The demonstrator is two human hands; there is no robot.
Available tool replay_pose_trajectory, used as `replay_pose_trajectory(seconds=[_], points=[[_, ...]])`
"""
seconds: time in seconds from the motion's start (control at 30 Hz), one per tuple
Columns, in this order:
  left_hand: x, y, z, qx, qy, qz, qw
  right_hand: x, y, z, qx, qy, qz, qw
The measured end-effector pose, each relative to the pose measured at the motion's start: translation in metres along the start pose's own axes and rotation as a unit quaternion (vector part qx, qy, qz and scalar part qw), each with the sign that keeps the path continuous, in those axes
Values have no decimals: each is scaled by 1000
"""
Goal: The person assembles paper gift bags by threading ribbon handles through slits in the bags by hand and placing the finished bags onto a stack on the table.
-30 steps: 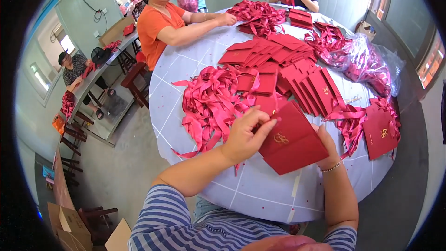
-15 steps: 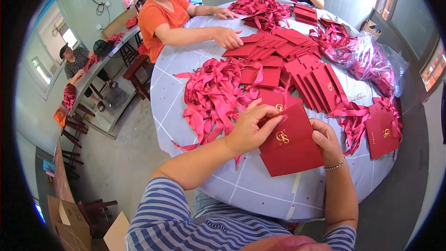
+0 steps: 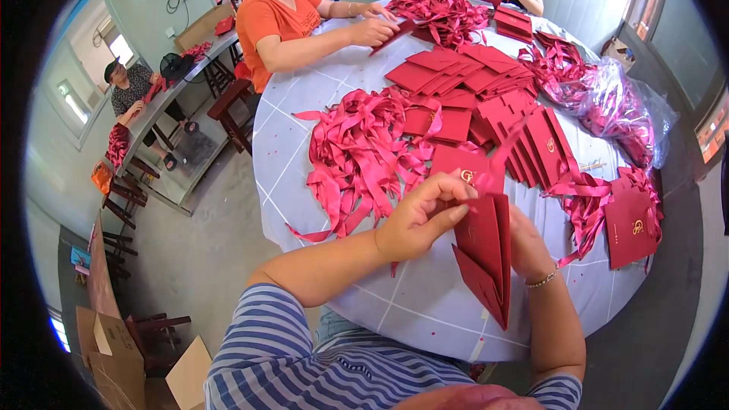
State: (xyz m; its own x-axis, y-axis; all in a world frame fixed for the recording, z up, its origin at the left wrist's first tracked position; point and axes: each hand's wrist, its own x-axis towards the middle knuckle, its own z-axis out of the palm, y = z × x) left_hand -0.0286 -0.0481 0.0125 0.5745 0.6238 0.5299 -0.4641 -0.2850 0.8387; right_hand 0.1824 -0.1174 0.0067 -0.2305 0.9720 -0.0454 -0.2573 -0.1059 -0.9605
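Observation:
A dark red folded paper bag (image 3: pixel 480 237) with gold print is tilted up on its side in front of me, its layered edge facing me. Behind its right side, my right hand (image 3: pixel 531 249) grips it, with most of the fingers hidden. My left hand (image 3: pixel 424 220) pinches the end of a pink-red ribbon (image 3: pixel 507 153) at the bag's upper edge; part of the ribbon rises beyond the fingers. Just past my hands lies another red bag (image 3: pixel 449 158). A tangled heap of loose ribbons (image 3: pixel 353 156) spreads to the left of it.
Stacked red bags (image 3: pixel 463 72) cover the middle of the cloth-covered round table (image 3: pixel 292 137). More ribbons in clear plastic (image 3: pixel 619 110) lie at the right, near a finished-looking bag (image 3: pixel 632 229). A co-worker in orange (image 3: pixel 279 23) handles a bag at the far left; another sits opposite.
The bag in my hands has turned from facing flat up to edge-on. My right hand has moved behind it. The co-worker in orange has picked up a bag.

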Motion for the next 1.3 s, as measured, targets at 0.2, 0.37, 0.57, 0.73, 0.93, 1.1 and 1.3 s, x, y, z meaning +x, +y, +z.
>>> replay_pose_trajectory(seconds=[0.2, 0.37, 0.57, 0.73, 0.93, 1.1, 1.3], points=[[-5, -4, -4, -45, -78, 72, 993, -6, 10, 6, 104, -117, 81, 984], [0, 10, 5, -17, 27, -22, 999, -10, -2, 7, 167, 8, 49, 985], [18, -26, -22, -7, 206, -68, 976, 10, -7, -15, 29, 254, -65, 965], [22, -27, -25, 54, 206, -96, 972, 17, -2, -32, 3, 291, -103, 951], [19, -20, -21, 449, 24, 29, 893, 13, 5, -16, -42, 226, -136, 964], [10, -17, -12, 477, 2, -11, 879, 3, 8, -7, -75, 186, -140, 970], [15, -15, -13, 456, -4, -16, 890, 5, 6, -11, -98, 148, -147, 973]])
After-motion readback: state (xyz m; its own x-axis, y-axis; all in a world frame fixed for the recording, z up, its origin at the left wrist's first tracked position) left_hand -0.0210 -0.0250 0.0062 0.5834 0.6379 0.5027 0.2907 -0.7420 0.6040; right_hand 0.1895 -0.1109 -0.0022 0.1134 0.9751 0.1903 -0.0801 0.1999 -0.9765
